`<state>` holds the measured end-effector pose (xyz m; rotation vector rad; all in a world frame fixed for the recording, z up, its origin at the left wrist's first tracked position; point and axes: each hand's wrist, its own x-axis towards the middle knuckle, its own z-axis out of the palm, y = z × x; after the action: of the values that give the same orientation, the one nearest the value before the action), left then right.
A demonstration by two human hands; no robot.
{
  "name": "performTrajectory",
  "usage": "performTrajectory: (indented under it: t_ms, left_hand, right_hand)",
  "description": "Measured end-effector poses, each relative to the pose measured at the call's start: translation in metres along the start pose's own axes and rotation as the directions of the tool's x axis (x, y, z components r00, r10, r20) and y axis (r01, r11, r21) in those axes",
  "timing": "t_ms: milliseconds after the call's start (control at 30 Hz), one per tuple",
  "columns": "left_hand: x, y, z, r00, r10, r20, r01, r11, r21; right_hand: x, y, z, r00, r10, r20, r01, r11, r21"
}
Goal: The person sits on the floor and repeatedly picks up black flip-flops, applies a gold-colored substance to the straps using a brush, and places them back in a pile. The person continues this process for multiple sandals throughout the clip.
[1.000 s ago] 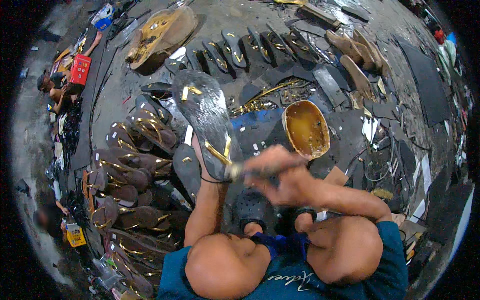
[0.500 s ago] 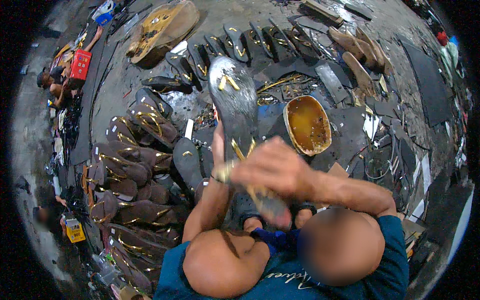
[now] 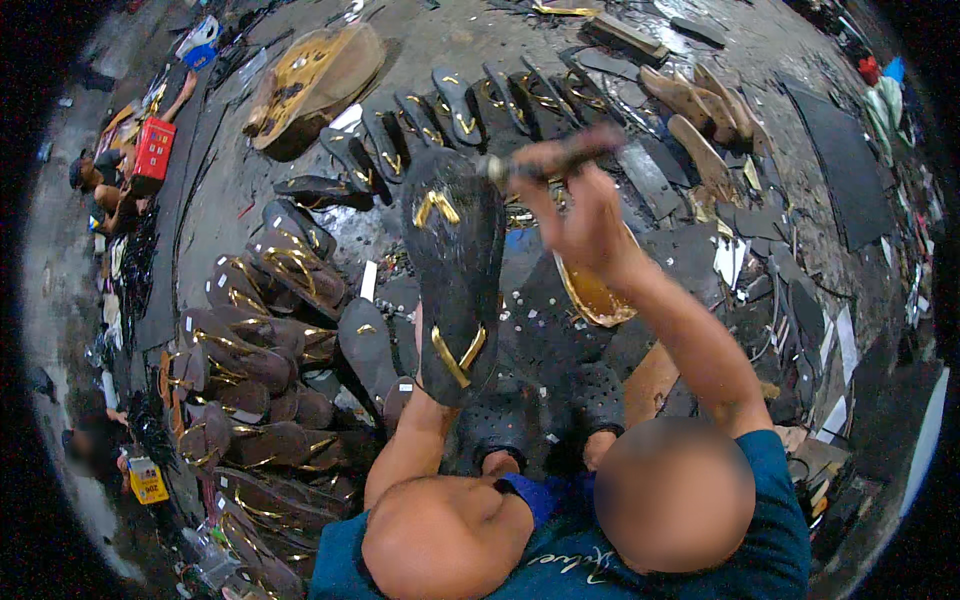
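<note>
Upright in front of me is a long black sandal sole (image 3: 455,265), with gold strap ends at its top and lower part. My left hand (image 3: 420,345) is closed on it from behind, and the sole hides most of the fingers. My right hand (image 3: 585,215) grips a brush (image 3: 590,147) with a dark, reddish-ended handle. The blurred brush tip is at the sole's upper right edge. Partly behind my right forearm stands a tub of amber liquid (image 3: 597,295).
Dark sandals with gold straps (image 3: 265,345) are piled on the left. More black soles (image 3: 458,105) form an arc farther out. Wooden shoe lasts (image 3: 705,105) lie far right, near a black sheet (image 3: 840,165). A wooden block (image 3: 315,85) stands far left. Other people sit at the left edge.
My right hand has swung with the brush from the sole's lower part up to its top right. The wet shine on the upper sole looks duller, and the sole has shifted slightly left and down.
</note>
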<state>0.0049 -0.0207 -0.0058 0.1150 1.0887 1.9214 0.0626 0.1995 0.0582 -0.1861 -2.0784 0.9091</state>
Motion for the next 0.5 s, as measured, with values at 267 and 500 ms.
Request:
performTrajectory:
  t_ms: [267, 500]
  left_hand:
    - [-0.003, 0.001, 0.027, 0.931, -0.318, 0.178, 0.365, 0.816, -0.448]
    - [0.017, 0.014, 0.012, 0.965, -0.161, 0.208, 0.232, 0.893, -0.385]
  right_hand:
    - [0.025, 0.028, -0.021, 0.985, 0.165, -0.050, -0.169, 0.982, -0.082]
    - [-0.075, -0.090, 0.002, 0.733, -0.481, 0.480, 0.353, 0.873, 0.335]
